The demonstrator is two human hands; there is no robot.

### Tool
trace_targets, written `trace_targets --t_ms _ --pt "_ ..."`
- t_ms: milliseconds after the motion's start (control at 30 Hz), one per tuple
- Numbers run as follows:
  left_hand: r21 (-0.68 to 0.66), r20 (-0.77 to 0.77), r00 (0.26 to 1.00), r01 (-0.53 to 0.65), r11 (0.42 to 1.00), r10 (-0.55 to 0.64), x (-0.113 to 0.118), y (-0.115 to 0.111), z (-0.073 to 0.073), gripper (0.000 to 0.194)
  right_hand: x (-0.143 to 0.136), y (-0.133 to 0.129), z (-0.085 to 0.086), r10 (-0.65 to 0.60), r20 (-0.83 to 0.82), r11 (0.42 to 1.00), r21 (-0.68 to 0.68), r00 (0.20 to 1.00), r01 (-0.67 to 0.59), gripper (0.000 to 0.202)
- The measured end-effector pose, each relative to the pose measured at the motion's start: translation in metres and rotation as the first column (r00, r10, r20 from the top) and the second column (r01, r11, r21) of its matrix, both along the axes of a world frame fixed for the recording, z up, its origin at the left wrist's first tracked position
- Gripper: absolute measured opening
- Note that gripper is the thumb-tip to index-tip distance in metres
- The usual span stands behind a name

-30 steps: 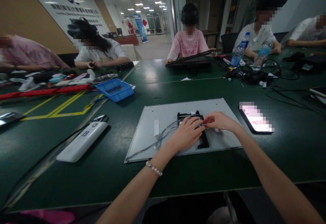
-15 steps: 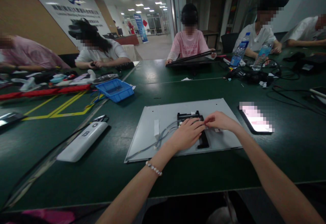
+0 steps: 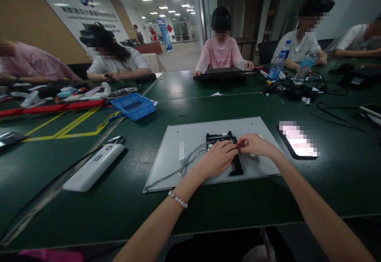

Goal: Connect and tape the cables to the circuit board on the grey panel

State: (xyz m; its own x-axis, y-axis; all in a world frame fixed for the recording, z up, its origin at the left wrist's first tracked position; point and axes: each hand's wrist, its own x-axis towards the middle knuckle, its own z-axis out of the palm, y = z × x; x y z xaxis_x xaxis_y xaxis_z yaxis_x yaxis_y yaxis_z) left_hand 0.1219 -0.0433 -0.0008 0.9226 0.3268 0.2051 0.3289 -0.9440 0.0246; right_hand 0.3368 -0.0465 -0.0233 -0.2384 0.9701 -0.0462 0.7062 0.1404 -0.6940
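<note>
A flat grey-white panel (image 3: 166, 155) lies on the green table in front of me. On it sits a black frame-like part (image 3: 236, 166), with grey cables (image 3: 190, 159) running from it to the panel's lower left corner. My left hand (image 3: 218, 157) rests over the middle of the black part, fingers stretched and side by side. My right hand (image 3: 253, 145) touches the left fingertips from the right. Its thumb and forefinger are pinched together at the black part's right side; what they hold is too small to make out.
A white power bank (image 3: 95, 166) lies to the left, near a blue basket (image 3: 133, 107). To the right is a phone (image 3: 297, 141). Across the table (image 3: 166, 91), a person handles a dark flat panel (image 3: 223, 74). Bottles (image 3: 279, 61) and cables stand at the back right.
My right hand has shifted slightly left, closer to my left fingertips. Across the table, the person's dark panel has been lowered from a tilt to nearly flat.
</note>
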Motion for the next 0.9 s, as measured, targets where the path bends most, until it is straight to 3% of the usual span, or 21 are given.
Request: trace_targets --t_ms 167,367,600,733,900 --pt "0.009 -0.008 1.000 -0.012 1.000 0.012 0.000 -0.002 0.002 0.028 0.002 0.000 -0.002 0.012 -0.044 1.000 -0.006 0.999 -0.012 0.018" --pt "0.018 0.001 1.000 -0.026 1.000 0.026 0.001 -0.003 0.004 0.027 0.003 0.004 -0.001 -0.091 -0.092 0.993 0.070 0.992 0.097 0.020" --pt "0.001 0.043 0.997 -0.058 0.998 0.058 0.003 -0.009 0.009 0.033 0.004 0.003 0.003 -0.118 -0.173 0.991 0.043 0.978 0.127 0.020" --pt "-0.034 0.144 0.972 -0.181 0.983 0.184 -0.007 0.003 0.018 0.035 0.003 0.001 0.010 -0.174 -0.242 0.980 0.048 0.955 0.191 0.022" --pt "-0.143 0.315 0.838 -0.422 0.895 0.446 -0.051 0.041 0.033 0.030 -0.002 -0.001 0.016 -0.212 -0.272 0.957 0.136 0.939 0.256 0.024"
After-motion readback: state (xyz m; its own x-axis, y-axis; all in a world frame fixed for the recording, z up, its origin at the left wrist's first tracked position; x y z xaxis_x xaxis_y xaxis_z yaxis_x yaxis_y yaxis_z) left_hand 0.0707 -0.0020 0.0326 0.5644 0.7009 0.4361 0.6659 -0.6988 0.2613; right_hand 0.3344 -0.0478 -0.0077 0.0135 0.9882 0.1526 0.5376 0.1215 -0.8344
